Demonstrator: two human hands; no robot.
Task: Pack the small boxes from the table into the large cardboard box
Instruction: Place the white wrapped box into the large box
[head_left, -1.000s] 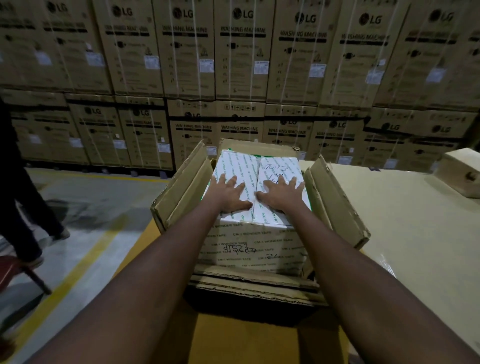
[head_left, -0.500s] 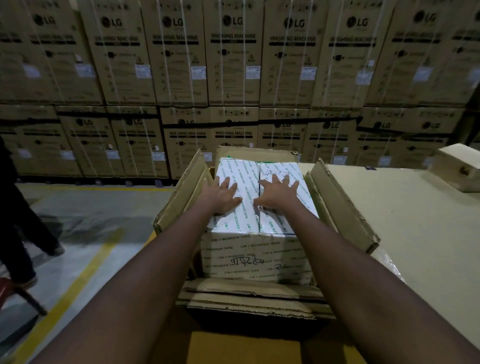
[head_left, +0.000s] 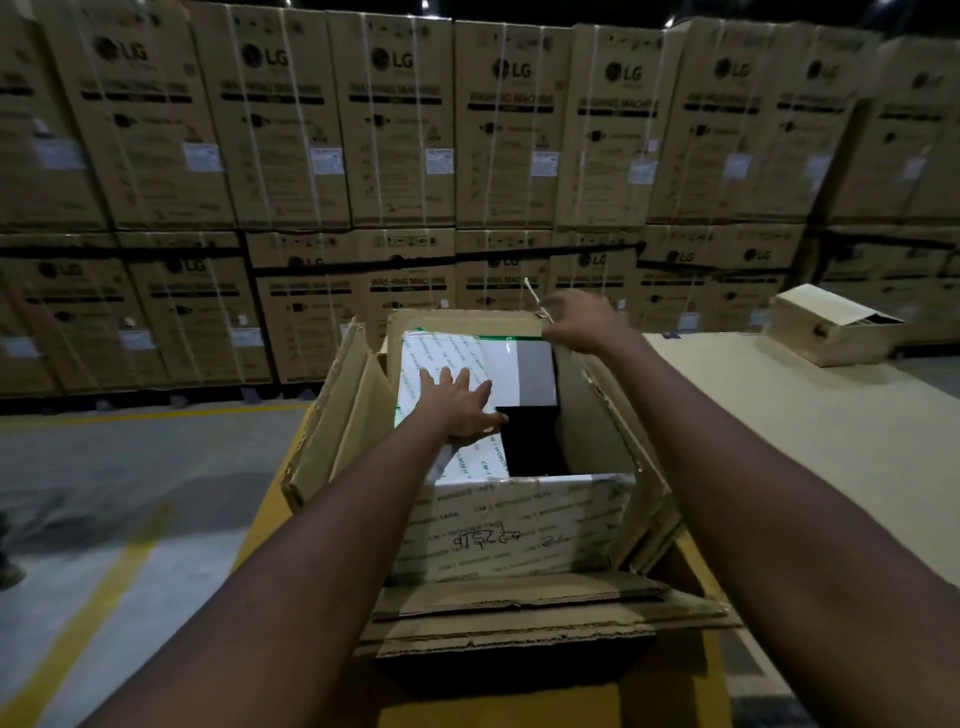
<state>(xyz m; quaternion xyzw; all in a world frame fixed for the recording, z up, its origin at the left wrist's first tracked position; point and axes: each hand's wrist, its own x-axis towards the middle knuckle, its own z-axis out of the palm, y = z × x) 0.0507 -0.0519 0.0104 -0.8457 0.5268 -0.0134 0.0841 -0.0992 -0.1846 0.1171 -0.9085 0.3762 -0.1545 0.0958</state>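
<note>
One hand flat on the white printed box (head_left: 514, 530), the other lifting a flap.

The white printed box sits inside the large cardboard box (head_left: 343, 415), whose brown flaps stand open around it. The left hand (head_left: 460, 408) lies spread and flat on the left top flap (head_left: 441, 353). The right hand (head_left: 582, 317), blurred, is raised at the far right corner, its fingers curled on the thin right flap (head_left: 535, 299), which stands up over a dark opening. A small brown box (head_left: 826, 332) rests far right on the table (head_left: 805, 457).

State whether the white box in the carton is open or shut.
The white box is half open: the right hand holds one flap up, baring a dark gap; the left hand presses the other flat.
</note>
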